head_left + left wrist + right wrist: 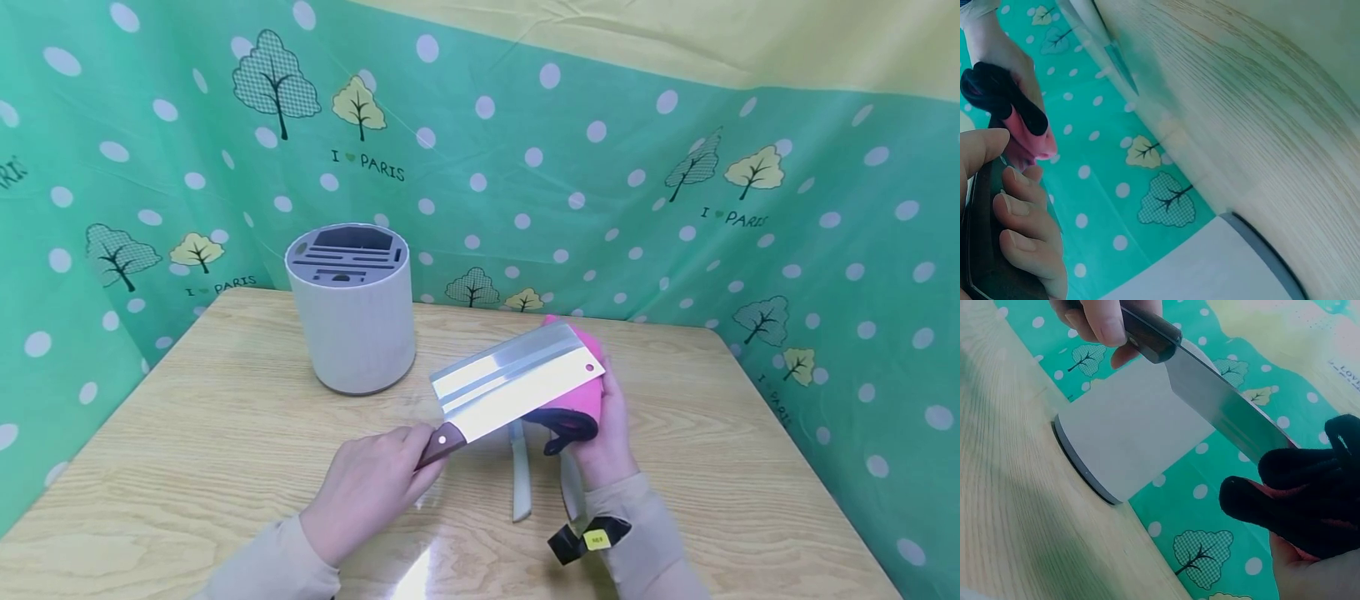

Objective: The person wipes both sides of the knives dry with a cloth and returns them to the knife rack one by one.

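My left hand (375, 483) grips the dark wooden handle (441, 445) of a cleaver (517, 379), its broad steel blade held up and slanting to the right above the table. In my right hand (606, 433) is a folded pink cloth (573, 402) with black edging, held against the blade's far end. The right wrist view shows the cloth's black-edged folds (1272, 500) around the blade's end. Below them a knife with a pale handle (521, 479) lies on the table. Beside it is another pale, long object (572, 485), partly hidden by my right hand and the cloth.
A white round knife block (356, 333) with a grey slotted top stands at the back left of the wooden table (225, 433). Behind the table hangs a green dotted curtain (517, 167) with tree prints. A black strap (588, 540) is on my right wrist.
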`<state>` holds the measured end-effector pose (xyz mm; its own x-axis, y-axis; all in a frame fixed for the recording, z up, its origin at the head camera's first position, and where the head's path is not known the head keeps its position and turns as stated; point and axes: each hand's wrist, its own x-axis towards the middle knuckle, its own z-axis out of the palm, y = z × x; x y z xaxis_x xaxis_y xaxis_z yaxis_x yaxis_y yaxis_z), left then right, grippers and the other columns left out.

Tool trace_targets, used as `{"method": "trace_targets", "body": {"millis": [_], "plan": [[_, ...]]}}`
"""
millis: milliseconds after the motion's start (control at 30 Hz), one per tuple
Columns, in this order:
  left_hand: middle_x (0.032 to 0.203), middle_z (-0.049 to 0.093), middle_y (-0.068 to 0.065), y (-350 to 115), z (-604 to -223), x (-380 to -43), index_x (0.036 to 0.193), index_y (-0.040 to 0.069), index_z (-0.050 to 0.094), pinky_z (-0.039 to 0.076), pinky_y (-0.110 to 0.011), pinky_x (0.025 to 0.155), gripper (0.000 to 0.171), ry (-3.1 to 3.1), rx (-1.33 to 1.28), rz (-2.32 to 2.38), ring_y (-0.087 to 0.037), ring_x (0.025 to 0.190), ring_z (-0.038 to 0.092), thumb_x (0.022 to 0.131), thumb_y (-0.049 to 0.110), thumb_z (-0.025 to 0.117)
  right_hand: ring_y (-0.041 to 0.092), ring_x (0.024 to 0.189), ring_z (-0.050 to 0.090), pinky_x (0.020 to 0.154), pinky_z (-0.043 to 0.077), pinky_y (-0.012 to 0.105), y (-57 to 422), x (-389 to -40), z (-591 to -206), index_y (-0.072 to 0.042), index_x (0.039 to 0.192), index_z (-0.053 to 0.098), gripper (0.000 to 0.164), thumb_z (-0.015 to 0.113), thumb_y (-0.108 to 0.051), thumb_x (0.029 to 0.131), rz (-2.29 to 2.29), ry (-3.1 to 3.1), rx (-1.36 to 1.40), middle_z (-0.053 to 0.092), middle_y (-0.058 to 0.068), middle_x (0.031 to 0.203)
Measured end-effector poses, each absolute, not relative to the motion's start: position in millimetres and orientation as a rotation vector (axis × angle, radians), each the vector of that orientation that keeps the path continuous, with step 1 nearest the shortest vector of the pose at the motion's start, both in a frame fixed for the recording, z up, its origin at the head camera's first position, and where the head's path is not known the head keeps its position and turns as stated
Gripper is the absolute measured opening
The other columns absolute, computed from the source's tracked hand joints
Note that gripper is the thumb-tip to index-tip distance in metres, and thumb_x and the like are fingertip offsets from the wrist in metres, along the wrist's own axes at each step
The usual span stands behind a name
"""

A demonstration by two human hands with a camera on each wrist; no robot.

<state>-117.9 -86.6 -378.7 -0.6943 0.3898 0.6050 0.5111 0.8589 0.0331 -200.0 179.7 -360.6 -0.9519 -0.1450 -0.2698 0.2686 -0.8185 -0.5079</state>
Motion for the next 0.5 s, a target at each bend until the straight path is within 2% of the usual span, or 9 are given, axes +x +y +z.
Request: {"method": "trace_targets", "body": {"millis": [100,267,367,500], "plan": [[0.061,0.053,0.012,-86.6,-378.5,-117.5,0.085,0.017,0.058,0.028,-0.019,0.040,0.024,-2.440,-0.648,-0.264,-0.003,0.047,0.045,0.082,0.033,0.076,0.014,0.141,0.040,0.116,0.035,0.032,179.1,-199.7,-362.4,-0.027,0.155,0.029,0.064,0.039,-0.058,0.101,-2.745,0.921,0.359,0.042,-0.003,0.151],[0.061,0.052,0.012,-86.7,-379.0,-117.0,0.087,0.017,0.060,0.028,-0.019,0.040,0.024,-2.444,-0.646,-0.269,-0.003,0.046,0.044,0.081,0.033,0.077,0.012,0.129,0.053,0.104,0.047,0.027,178.4,-197.9,-364.6,-0.024,0.153,0.032,0.062,0.040,-0.057,0.101,-2.739,0.941,0.389,0.056,-0.004,0.137],[0.061,0.053,0.012,-86.6,-379.3,-116.7,0.090,0.017,0.061,0.029,-0.019,0.040,0.025,-2.452,-0.642,-0.275,-0.003,0.047,0.045,0.081,0.033,0.078,0.010,0.123,0.058,0.100,0.049,0.025,177.1,-196.1,-365.3,-0.024,0.151,0.034,0.058,0.041,-0.054,0.101,-2.737,0.944,0.386,0.059,-0.004,0.132],[0.064,0.057,0.011,-86.0,-379.5,-116.3,0.093,0.017,0.063,0.031,-0.020,0.040,0.026,-2.461,-0.636,-0.272,-0.004,0.048,0.049,0.081,0.034,0.078,0.009,0.121,0.057,0.099,0.049,0.024,174.9,-194.9,-365.8,-0.024,0.148,0.035,0.052,0.039,-0.050,0.103,-2.731,0.976,0.342,0.058,-0.005,0.131]]}}
